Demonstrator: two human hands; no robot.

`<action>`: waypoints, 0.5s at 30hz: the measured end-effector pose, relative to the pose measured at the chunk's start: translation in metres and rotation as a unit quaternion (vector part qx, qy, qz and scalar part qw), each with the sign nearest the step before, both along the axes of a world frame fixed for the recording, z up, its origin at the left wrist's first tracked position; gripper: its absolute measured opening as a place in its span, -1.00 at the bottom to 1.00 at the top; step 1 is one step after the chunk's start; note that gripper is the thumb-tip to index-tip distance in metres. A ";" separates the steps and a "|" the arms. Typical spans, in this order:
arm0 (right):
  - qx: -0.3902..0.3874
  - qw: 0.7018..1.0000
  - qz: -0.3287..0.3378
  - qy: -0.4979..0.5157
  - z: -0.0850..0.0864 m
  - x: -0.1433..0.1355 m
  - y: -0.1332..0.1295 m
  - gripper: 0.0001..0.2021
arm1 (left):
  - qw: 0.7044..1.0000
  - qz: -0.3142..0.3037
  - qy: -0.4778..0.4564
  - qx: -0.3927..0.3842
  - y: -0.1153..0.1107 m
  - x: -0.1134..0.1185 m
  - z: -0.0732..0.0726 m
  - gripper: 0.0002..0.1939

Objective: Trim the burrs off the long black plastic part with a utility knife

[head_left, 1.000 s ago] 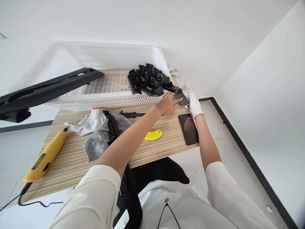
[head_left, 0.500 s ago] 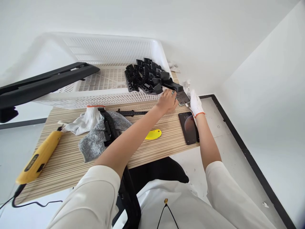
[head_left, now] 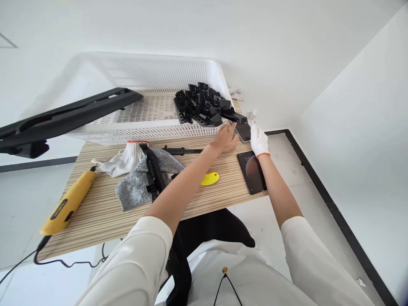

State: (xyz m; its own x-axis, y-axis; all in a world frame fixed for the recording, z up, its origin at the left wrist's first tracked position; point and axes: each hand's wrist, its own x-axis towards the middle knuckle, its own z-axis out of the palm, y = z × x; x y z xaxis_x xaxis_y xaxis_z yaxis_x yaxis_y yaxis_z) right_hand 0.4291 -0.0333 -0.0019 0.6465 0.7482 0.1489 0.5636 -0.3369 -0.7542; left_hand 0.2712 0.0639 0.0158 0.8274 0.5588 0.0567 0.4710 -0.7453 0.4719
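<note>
My bare left hand (head_left: 225, 138) reaches to the basket's front right corner, thumb and fingers apart at the left edge of a smartphone (head_left: 244, 132). The phone lies on the table, its screen dark, partly under an overhanging black plastic part. My right hand (head_left: 259, 141), in a white knit glove with an orange cuff, is at the phone's right edge. Its fingers are drawn together, and what they hold is hidden. Just below lies a second, larger smartphone (head_left: 251, 172) with a lit lock screen, its right edge partly behind my right wrist.
A white plastic basket (head_left: 149, 131) holds a pile of black plastic parts (head_left: 200, 106). A long black trim piece (head_left: 70, 112) juts over its left side. On the table lie a yellow corded tool (head_left: 68, 203), white glove (head_left: 126, 159), grey cloth (head_left: 132, 191) and yellow tag (head_left: 210, 178).
My right hand has moved slightly left and down, against the upper phone's edge. That phone's screen has gone from lit to dark. The view has shifted a little; my left hand stays at the phone.
</note>
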 end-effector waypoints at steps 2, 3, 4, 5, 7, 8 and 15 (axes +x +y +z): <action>-0.012 0.999 -0.017 -0.024 0.004 -0.004 -0.002 -0.40 | 1.000 0.006 0.001 0.002 -0.001 0.001 0.002 -0.28; -0.015 0.999 -0.022 -0.033 0.005 -0.005 -0.002 -0.41 | 1.000 0.008 0.003 0.007 -0.002 0.001 0.002 -0.27; -0.018 0.999 -0.022 -0.040 0.006 -0.006 -0.002 -0.42 | 1.000 0.010 0.005 0.014 -0.003 0.002 0.003 -0.26; -0.022 0.998 -0.022 -0.047 0.007 -0.007 -0.002 -0.42 | 1.000 0.012 0.007 0.021 -0.003 0.002 0.004 -0.26; -0.030 0.998 -0.020 -0.060 0.007 -0.007 -0.001 -0.42 | 0.999 0.019 0.011 0.030 -0.005 0.004 0.005 -0.26; -0.033 0.997 -0.020 -0.065 0.006 -0.007 -0.001 -0.41 | 0.999 0.022 0.011 0.033 -0.005 0.005 0.005 -0.26; -0.029 0.997 -0.034 -0.064 0.003 -0.006 -0.001 -0.35 | 0.998 0.042 0.019 0.031 -0.005 0.009 0.009 -0.24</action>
